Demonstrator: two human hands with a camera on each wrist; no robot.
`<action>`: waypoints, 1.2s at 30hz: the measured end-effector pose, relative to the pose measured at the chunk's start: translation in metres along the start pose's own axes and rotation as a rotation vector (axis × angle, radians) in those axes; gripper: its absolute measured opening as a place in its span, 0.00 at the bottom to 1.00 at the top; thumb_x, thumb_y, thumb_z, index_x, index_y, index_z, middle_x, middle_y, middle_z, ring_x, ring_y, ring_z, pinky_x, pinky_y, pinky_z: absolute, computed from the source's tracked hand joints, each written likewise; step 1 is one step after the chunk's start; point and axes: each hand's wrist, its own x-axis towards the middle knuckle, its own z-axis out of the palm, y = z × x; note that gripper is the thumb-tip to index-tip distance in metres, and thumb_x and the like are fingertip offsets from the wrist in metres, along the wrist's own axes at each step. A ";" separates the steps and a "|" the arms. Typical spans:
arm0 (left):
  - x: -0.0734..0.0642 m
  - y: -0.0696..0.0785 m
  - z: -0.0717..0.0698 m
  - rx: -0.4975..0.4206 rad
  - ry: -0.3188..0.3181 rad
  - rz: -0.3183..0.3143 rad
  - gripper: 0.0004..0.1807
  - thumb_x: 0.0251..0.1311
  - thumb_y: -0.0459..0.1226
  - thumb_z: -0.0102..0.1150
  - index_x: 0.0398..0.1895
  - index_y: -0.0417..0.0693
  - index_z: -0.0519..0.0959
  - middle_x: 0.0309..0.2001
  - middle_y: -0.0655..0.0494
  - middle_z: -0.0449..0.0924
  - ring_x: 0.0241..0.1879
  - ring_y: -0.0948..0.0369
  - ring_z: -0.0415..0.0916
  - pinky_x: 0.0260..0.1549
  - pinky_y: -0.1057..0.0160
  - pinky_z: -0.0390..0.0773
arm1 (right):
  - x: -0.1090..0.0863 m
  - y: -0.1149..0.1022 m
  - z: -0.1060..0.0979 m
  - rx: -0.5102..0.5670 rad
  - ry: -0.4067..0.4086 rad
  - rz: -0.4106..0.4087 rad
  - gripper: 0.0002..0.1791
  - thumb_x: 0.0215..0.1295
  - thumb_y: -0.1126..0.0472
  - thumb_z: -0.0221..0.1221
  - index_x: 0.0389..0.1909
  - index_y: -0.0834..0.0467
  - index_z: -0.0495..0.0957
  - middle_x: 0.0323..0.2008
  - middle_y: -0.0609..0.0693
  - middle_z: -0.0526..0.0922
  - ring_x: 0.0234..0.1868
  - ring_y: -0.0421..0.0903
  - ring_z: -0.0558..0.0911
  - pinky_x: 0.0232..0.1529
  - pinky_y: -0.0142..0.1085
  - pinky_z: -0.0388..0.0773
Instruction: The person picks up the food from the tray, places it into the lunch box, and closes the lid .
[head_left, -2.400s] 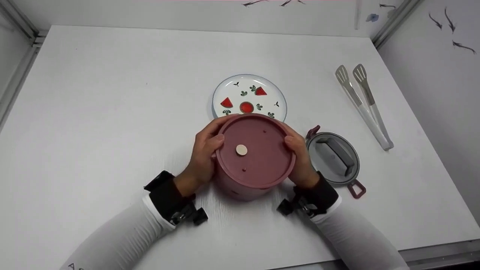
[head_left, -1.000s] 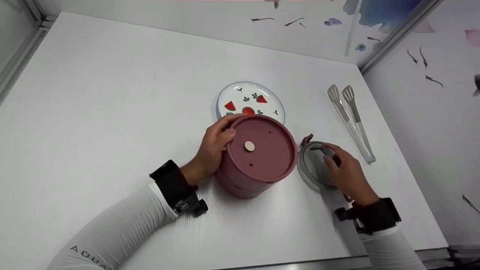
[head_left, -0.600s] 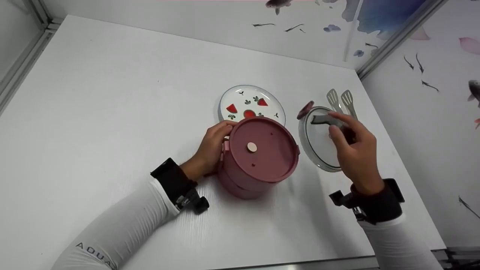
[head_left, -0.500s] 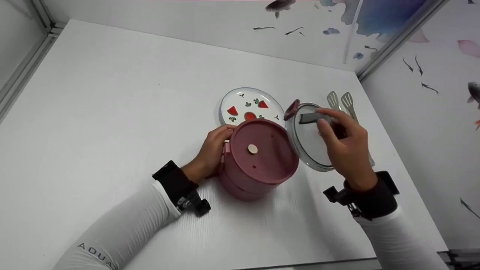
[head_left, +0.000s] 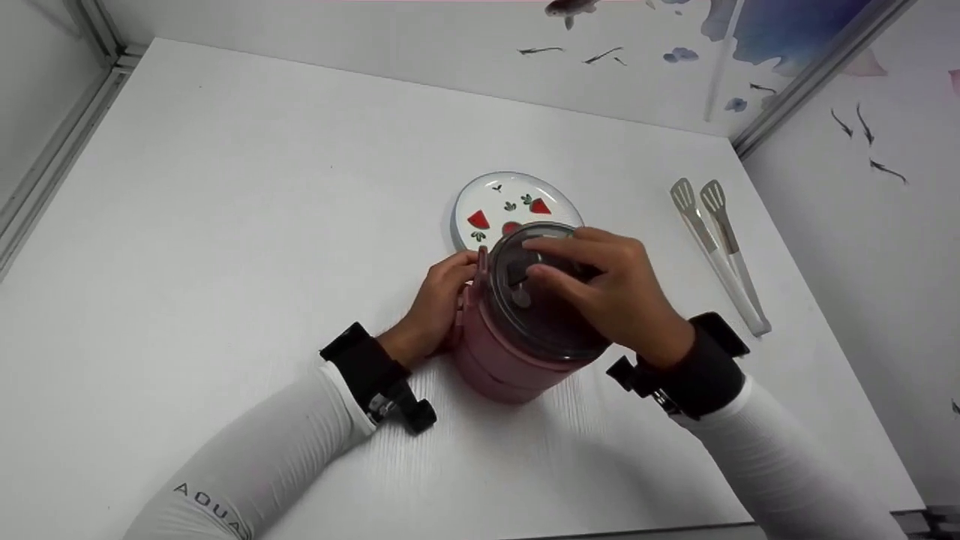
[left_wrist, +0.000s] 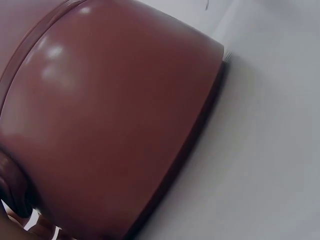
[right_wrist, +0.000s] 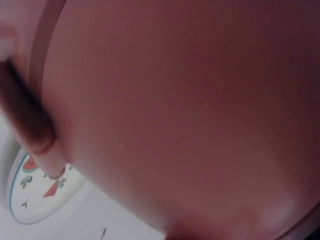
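A round dusky-pink pot point(head_left: 499, 371) stands on the white table; its wall fills most of the left wrist view and right wrist view. My left hand point(head_left: 431, 307) grips the pot at its left-hand side handle, some of its fingers hidden behind the pot. Over the pot's top lies a see-through grey-rimmed lid point(head_left: 540, 330), with a pink tab standing up at its left edge. My right hand point(head_left: 626, 292) pinches the lid's dark handle between thumb and fingers. Through the lid a pale round knob shows faintly. Whether the rim is fully seated is hidden on the right.
Behind the pot lies a white plate point(head_left: 469, 217) with watermelon pictures, partly covered by the lid. Metal tongs point(head_left: 724, 259) with slotted ends lie on the right of the table point(head_left: 247, 225). Walls with painted fish and flowers border the back and right.
My right hand let go of the pot, took the lid by its handle from the table at the right, and brought it left over the pot. My left hand has stayed at the pot's left side.
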 end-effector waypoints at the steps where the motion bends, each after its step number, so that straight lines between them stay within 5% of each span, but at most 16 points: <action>1: -0.001 0.000 0.001 -0.006 -0.007 0.004 0.16 0.73 0.38 0.39 0.47 0.41 0.78 0.32 0.54 0.83 0.28 0.66 0.82 0.26 0.71 0.80 | -0.001 -0.001 0.001 -0.004 0.002 -0.004 0.14 0.59 0.59 0.71 0.47 0.53 0.88 0.34 0.53 0.86 0.34 0.40 0.79 0.36 0.24 0.75; 15: -0.011 0.009 0.006 0.113 -0.037 0.073 0.21 0.73 0.38 0.37 0.53 0.41 0.80 0.52 0.50 0.80 0.57 0.59 0.76 0.55 0.65 0.79 | -0.014 -0.023 0.004 -0.004 0.032 -0.039 0.17 0.56 0.62 0.73 0.48 0.55 0.88 0.34 0.53 0.86 0.35 0.41 0.80 0.40 0.23 0.77; 36: -0.028 0.010 -0.010 0.109 -0.028 0.074 0.21 0.70 0.34 0.34 0.51 0.39 0.79 0.46 0.49 0.80 0.52 0.58 0.77 0.50 0.65 0.81 | -0.014 -0.042 0.021 0.029 0.050 -0.058 0.17 0.55 0.59 0.74 0.47 0.54 0.88 0.26 0.51 0.80 0.28 0.39 0.73 0.32 0.26 0.74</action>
